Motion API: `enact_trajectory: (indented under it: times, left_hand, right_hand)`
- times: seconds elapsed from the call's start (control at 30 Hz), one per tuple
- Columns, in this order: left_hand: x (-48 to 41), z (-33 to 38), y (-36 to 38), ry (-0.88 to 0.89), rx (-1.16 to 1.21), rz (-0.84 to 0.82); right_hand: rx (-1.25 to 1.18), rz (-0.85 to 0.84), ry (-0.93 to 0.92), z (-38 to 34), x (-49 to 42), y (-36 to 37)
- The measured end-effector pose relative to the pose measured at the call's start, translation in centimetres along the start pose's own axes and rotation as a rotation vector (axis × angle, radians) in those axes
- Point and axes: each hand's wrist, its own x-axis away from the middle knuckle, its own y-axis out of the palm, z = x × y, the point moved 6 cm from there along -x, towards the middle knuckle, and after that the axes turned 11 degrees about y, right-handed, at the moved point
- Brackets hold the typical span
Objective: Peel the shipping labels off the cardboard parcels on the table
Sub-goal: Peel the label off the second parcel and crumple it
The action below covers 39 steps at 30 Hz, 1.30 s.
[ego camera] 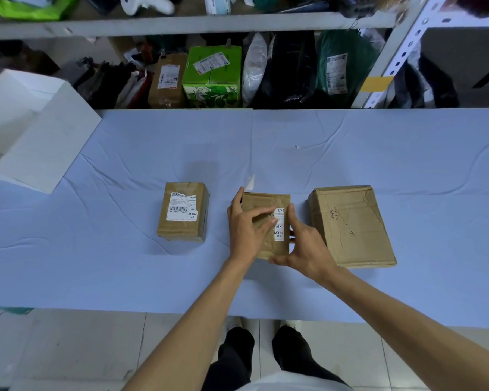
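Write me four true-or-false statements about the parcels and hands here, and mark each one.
1. Three cardboard parcels lie on the table. True.
2. Both hands hold the leftmost parcel. False: the left hand and right hand hold the middle parcel; the left parcel lies untouched.
3. The leftmost parcel is fully peeled. False: most of the left parcel's label remains stuck.
4. The right parcel shows no label on top. True.

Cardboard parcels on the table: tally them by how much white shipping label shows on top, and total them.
Nearly whole white label, left brown cardboard parcel: 1
Only a strip of white label, middle brown cardboard parcel: 1
No label showing, right brown cardboard parcel: 1
Total: 3
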Motion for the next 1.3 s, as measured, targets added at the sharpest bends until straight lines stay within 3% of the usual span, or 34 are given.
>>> enact_trajectory:
  times: [0.53,0.87,1.3]
  left_hand:
    - [-0.8,-0.1,0.2,-0.021,-0.026,-0.081]
    - [-0.6,0.2,-0.3,-0.077,-0.007,0.136]
    - [-0.6,0.5,-0.1,-0.087,-0.046,0.172]
  right_hand:
    - [-0.019,-0.021,0.019,0.3,-0.5,0.2]
    - [0.087,-0.004,-0.013,-0.4,-0.4,-0.1]
    - [0.128,0.003,-0.023,-0.7,0.0,-0.2]
